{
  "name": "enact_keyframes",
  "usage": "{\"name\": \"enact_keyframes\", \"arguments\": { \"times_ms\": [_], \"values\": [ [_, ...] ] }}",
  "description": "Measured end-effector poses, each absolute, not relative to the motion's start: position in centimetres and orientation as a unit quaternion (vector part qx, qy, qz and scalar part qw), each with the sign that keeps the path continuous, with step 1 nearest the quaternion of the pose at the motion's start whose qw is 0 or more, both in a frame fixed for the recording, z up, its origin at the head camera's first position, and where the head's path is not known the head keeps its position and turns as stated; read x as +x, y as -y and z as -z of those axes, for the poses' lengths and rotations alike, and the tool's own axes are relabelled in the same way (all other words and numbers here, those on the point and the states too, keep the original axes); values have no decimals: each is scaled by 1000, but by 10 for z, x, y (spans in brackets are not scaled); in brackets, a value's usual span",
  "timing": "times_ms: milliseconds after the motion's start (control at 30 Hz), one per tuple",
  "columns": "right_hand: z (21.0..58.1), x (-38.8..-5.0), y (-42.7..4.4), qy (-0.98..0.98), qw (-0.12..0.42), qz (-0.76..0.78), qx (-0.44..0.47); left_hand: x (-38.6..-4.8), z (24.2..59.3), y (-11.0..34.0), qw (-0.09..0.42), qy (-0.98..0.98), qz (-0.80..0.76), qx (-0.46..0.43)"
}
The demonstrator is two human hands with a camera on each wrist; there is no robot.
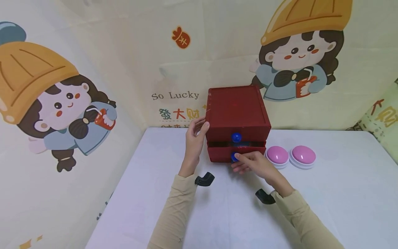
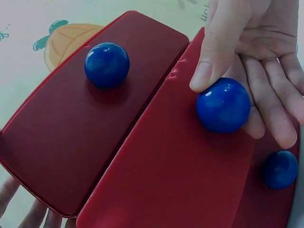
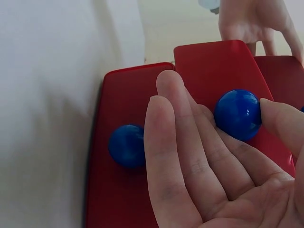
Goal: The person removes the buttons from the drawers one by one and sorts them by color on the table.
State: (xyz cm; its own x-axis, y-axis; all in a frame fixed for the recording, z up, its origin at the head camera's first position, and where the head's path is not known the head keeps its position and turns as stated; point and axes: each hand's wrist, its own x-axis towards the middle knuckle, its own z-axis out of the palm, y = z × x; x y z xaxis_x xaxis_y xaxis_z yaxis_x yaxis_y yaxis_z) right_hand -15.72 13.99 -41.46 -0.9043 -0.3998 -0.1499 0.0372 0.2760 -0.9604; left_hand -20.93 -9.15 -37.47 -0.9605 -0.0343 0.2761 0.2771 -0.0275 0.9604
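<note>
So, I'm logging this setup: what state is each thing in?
Top drawer: shut
Middle drawer: partly open
Bottom drawer: shut
Middle knob: pinched by right hand
Left hand: against cabinet's left side
Left pink button: upright, pressed or not unclear
Right pink button: likewise

Cabinet (image 1: 237,116) from head (2 wrist views nearer)

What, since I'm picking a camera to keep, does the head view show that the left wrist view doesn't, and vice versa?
Head view only: two pink domes, the red box's top and both sleeves.
Left wrist view only: a third blue knob below the pulled-out drawer.
Both: the right hand pinching that drawer's blue knob, the upper knob, and the left hand at the box's side.
</note>
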Motion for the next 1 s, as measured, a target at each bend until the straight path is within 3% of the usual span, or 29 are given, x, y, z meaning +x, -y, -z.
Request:
{"name": "enact_keyframes", "arguments": {
  "times_ms": [400,1000],
  "values": [
    [418,-152,-139,-788,184,576,-117,-190,350,89,101,697,705,-84],
    [420,-145,-141,-789,180,570,-141,-192,353,91,95,694,708,-91]
  ]
}}
